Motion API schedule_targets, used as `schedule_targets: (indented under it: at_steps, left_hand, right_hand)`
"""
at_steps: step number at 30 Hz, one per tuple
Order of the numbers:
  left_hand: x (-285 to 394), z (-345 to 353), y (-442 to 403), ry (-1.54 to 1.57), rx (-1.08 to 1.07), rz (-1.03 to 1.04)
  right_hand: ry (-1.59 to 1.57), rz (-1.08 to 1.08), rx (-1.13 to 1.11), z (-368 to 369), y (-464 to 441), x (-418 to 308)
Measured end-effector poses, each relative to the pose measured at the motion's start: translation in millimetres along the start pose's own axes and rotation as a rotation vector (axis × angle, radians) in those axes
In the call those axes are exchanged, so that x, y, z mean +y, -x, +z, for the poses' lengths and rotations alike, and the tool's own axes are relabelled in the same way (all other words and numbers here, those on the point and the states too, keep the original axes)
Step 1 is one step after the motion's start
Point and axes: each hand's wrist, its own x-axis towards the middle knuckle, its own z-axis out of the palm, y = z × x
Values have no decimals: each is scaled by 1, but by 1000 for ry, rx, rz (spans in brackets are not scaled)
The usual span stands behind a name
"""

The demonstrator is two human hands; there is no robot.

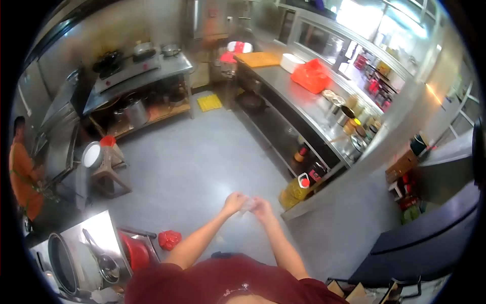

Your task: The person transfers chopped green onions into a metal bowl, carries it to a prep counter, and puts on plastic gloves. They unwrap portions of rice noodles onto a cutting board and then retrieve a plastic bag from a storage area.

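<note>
Both of my hands are out in front of my body, above the grey floor, close together. Between them is a small whitish, crumpled, see-through piece (pixel 248 205) that looks like thin plastic or tissue; its exact kind is too blurred to tell. My left hand (pixel 234 203) has its fingers closed on one side of it. On the other side, my right hand (pixel 260 208) pinches it. An oil jug (pixel 293 192) with a red cap stands on the floor to the right of my hands.
A steel counter (pixel 304 99) with a red plastic bag (pixel 311 76) and several jars runs along the right. A stool (pixel 110 175) and a red bag (pixel 169 239) are on the left. Another person (pixel 25 175) stands at the far left. A gas stove (pixel 129 71) is at the back.
</note>
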Motion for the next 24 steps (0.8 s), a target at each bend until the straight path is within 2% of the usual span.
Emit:
schedule_targets:
  at_steps: [2,5,8,9,11,12,14,15,16,17,18,19,21,22,24]
  left_hand:
    - [15,-25,-26,132,-126,-57]
    - [34,-60,-61,324,-279,-178]
    - [27,-63,-82,-308,393,367]
    - [32,-67,-91,-181,422,444]
    - [38,-65,-106,-43,244,368]
    - [37,-64,-116,25,165,331]
    - [33,-72,-142,-3,341,320]
    - [33,-77,-159,-20,432,328]
    - [24,-78,-179,20,470,214]
    - [13,-85,-198,68,505,98]
    - [25,-101,-204,-20,477,27]
    - [39,-117,-208,-100,446,-52]
    - [29,-141,-222,-210,515,-22]
    - [25,-147,-226,-253,538,-15]
    - [6,-169,-239,-293,490,-142]
  right_hand:
    - [239,-96,-94,10,-24,-13]
    - [1003,-226,57,49,-44,-32]
    - [1379,-531,195,34,-118,-20]
    - [1289,-519,198,36,-140,-22]
    - [1098,-473,187,57,-170,-26]
    - [946,-407,69,70,-178,-35]
    - [639,-258,-164,104,-201,-63]
    - [645,-293,-84,110,-223,-64]
    - [640,-343,-12,120,-251,-66]
    - [681,-299,-53,142,-264,-74]
    - [724,-252,-87,160,-267,-82]
    - [871,-334,-169,175,-277,-90]
    - [1139,-514,-317,206,-292,-96]
    - [1194,-591,-374,222,-293,-100]
    - [1305,-735,-495,246,-288,-99]
